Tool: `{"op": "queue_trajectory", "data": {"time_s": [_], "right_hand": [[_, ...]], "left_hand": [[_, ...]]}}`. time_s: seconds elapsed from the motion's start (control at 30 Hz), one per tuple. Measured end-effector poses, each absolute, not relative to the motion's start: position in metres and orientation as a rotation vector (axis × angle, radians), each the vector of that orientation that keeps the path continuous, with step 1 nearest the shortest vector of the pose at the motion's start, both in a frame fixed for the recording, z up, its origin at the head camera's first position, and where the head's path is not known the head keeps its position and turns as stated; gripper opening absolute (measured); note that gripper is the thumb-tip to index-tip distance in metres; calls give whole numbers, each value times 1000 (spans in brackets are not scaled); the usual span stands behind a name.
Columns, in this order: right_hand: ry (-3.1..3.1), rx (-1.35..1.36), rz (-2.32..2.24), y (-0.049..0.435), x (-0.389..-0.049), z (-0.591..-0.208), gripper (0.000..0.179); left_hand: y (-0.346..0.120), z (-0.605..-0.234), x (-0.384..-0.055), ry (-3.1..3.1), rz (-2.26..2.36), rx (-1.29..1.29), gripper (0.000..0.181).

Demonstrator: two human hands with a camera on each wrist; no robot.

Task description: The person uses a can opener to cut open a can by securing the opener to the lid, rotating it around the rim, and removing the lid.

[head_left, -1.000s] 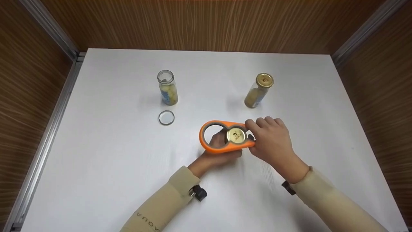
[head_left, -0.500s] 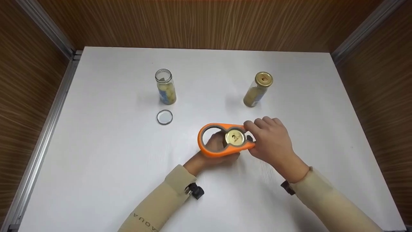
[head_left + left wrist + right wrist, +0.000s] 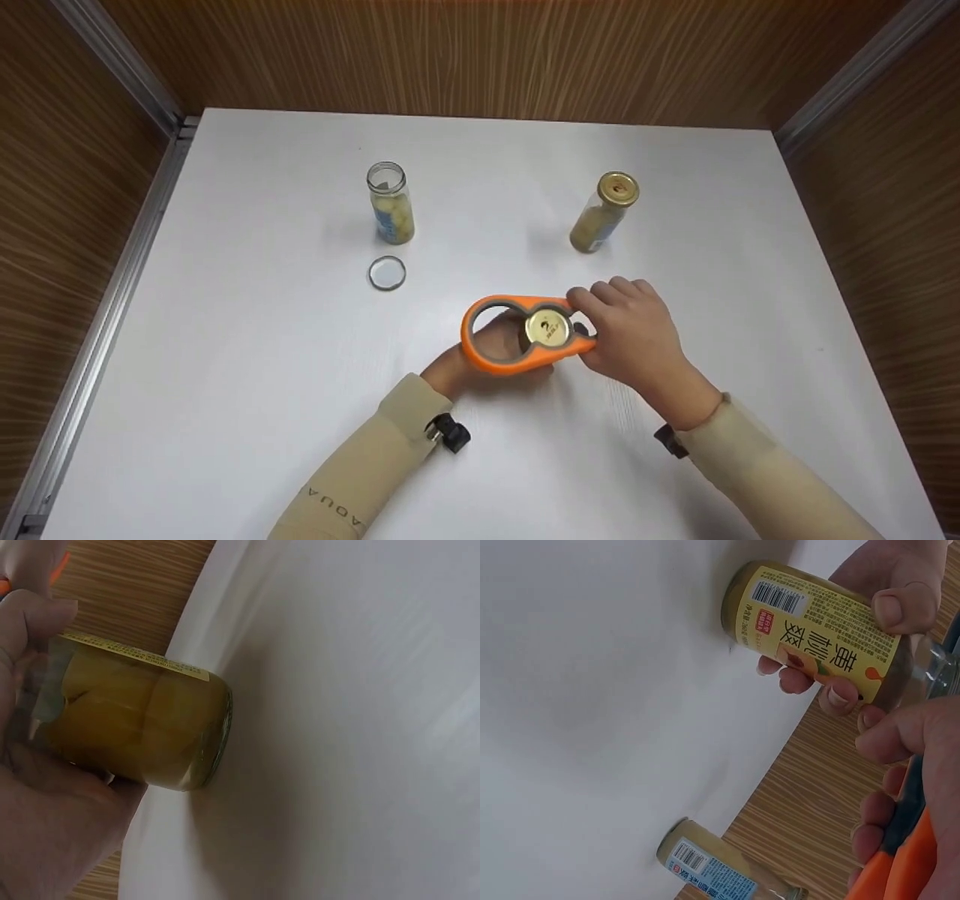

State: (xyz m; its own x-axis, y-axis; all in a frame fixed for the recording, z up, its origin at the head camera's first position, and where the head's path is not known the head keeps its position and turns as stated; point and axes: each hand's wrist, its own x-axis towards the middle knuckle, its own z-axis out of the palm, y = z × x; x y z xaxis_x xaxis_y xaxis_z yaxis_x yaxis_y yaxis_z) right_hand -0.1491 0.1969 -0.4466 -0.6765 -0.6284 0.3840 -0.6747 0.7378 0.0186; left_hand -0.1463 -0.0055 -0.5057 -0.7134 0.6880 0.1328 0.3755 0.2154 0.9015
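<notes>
My left hand [image 3: 498, 342] holds a glass jar [image 3: 810, 630] with a yellow label, its fingers wrapped around the body. Yellow-orange pieces fill the jar in the left wrist view. The jar's gold lid [image 3: 547, 328] sits inside the smaller opening of an orange and grey jar opener [image 3: 504, 368]. With curled fingers, my right hand [image 3: 631, 330] grips the opener's handles to the right of the lid. The opener's larger ring lies over my left hand, which is partly hidden beneath it. Whether the jar's base touches the table cannot be told.
An uncapped glass jar [image 3: 395, 217] of pale round pieces stands at the back left, with a loose lid [image 3: 387, 273] lying in front of it. Another jar [image 3: 598, 225] with a gold lid stands back right. Wood-grain panels [image 3: 480, 60] enclose the white table [image 3: 247, 337].
The opener and the lidded jar have shifted slightly toward me, and the opener's ring end has swung a little nearer. My left forearm has moved slightly left. Both grips stay the same.
</notes>
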Motion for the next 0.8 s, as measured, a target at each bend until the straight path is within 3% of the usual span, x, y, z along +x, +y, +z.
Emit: {"op": "queue_trajectory", "data": {"time_s": [0.13, 0.37, 0.6, 0.8], "right_hand": [[-2568, 1019, 180, 197, -149, -447, 27], [-2573, 1052, 181, 199, -148, -444, 27], [-2557, 1056, 184, 201, -147, -446, 25], [-2533, 1052, 192, 197, -145, -445, 24]], "left_hand": [[-10, -506, -145, 2129, 1513, 1018, 49], [-15, -504, -146, 2283, 1180, 1323, 45], [-18, -499, -143, 1991, 1454, 1089, 51], [-22, -486, -141, 1810, 1573, 1044, 48]]}}
